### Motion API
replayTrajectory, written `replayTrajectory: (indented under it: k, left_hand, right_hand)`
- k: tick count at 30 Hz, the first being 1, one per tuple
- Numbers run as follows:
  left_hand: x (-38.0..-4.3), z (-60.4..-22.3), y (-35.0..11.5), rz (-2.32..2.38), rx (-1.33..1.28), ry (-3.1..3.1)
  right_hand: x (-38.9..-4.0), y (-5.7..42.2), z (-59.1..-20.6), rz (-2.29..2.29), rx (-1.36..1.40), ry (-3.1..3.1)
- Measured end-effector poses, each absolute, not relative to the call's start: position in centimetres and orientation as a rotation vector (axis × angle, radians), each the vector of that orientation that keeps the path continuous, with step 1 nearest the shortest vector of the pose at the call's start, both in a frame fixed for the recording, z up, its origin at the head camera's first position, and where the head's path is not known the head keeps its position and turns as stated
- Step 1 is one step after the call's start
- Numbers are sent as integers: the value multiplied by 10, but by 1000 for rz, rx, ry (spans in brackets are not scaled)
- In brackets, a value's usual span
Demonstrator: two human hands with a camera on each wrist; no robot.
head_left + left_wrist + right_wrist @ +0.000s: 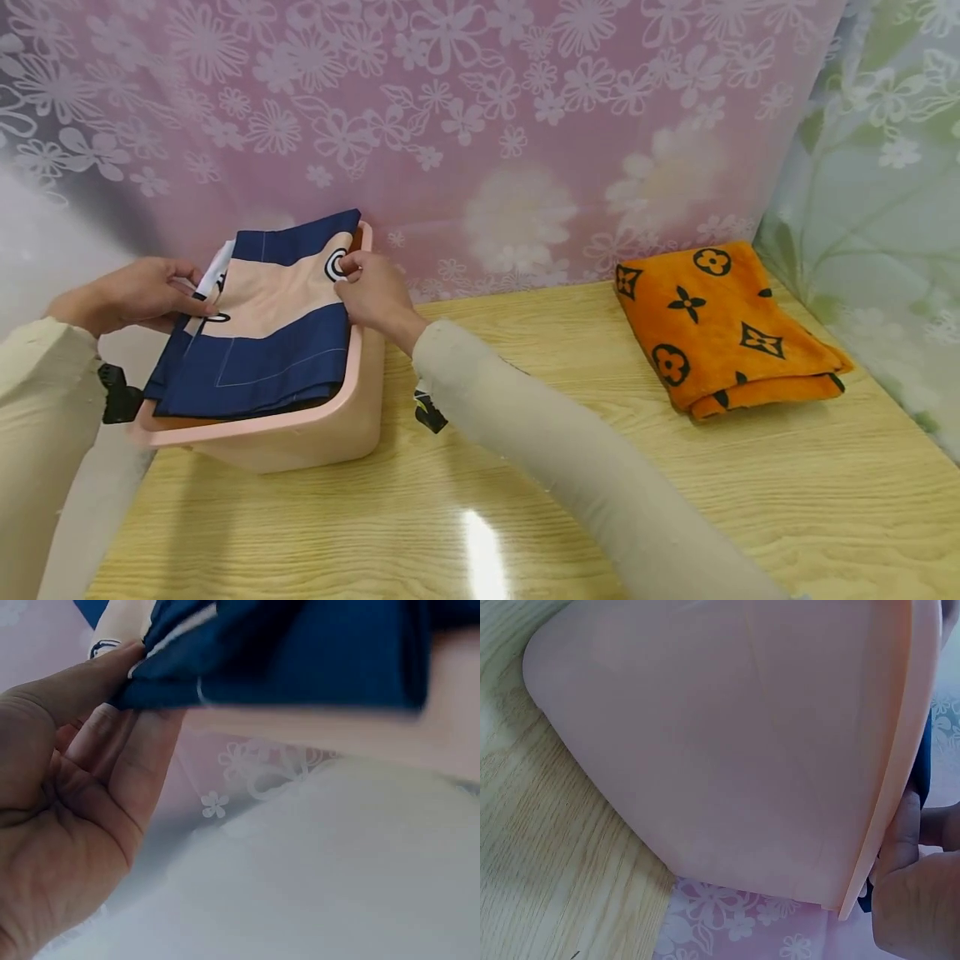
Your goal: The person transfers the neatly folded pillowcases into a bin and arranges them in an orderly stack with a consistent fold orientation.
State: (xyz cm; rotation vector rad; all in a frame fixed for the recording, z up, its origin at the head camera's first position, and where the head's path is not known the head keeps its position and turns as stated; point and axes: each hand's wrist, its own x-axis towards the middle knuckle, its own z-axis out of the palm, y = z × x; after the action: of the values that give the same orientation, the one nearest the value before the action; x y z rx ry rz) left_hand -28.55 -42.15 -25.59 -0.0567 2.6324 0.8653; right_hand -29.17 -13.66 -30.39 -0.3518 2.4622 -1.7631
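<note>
A folded navy and peach cloth (281, 292) with black-and-white ring prints lies across the top of a pink plastic bin (330, 437). My left hand (153, 292) pinches the cloth's left edge between thumb and fingers, where a strip of white shows. In the left wrist view, the thumb presses on top of the navy layers and the fingers (146, 757) lie beneath. My right hand (375, 292) grips the right edge of the cloth beside a ring print. From the right wrist view, that hand (922, 892) is right at the bin's rim, and its fingertips are partly hidden.
An orange plush cloth (720, 325) with black flower motifs sits folded at the right of the wooden table (495, 467). Something orange shows inside the bin under the navy cloth. A pink floral curtain (465, 142) hangs behind, with a pale green floral one at right.
</note>
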Motion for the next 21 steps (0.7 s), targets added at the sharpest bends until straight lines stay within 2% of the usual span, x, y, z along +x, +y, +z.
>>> replayTrajectory:
  k: [21]
  left_hand:
    - [-279, -256, -417, 763, -22, 2663]
  right_hand:
    - [-291, -136, -303, -1694, -382, 2496]
